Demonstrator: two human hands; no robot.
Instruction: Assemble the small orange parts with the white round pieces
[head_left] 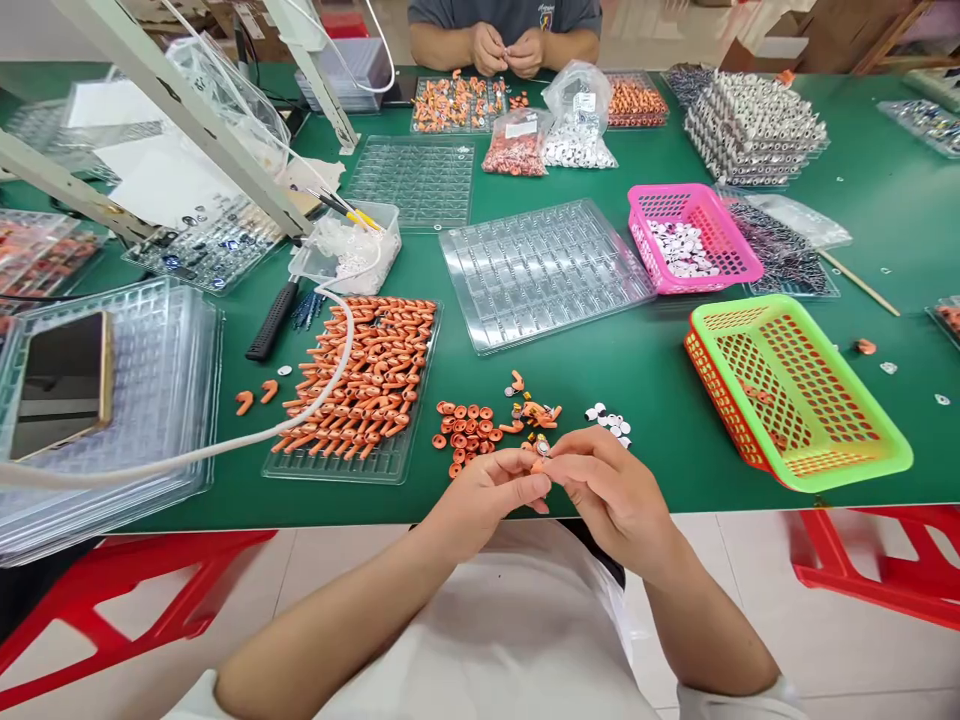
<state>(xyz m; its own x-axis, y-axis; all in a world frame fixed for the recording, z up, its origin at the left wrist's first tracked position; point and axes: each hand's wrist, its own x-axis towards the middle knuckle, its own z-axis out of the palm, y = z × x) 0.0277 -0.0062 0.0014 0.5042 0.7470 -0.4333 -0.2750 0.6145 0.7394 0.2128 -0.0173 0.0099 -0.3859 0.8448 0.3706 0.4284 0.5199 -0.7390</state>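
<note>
My left hand (499, 495) and my right hand (615, 490) meet at the table's front edge, fingers pinched together. Between their fingertips is a small orange earbud shell (538, 466) with a round silver part (542, 448) showing at its top; my fingers cover the rest. Just beyond my left hand lie several orange round caps (469, 428). Orange earbud shells with silver and yellow parts (538, 413) are loose on the table past my fingertips. Small white-and-black discs (611, 420) sit beyond my right hand.
A tray of orange earbud shells (360, 380) stands at left, with a white cable (341, 370) arching over it. Green (862, 465) and pink (645, 240) baskets are at right. An unfilled clear tray (547, 270) lies ahead. Across the table, a co-worker's hands (506, 50) work.
</note>
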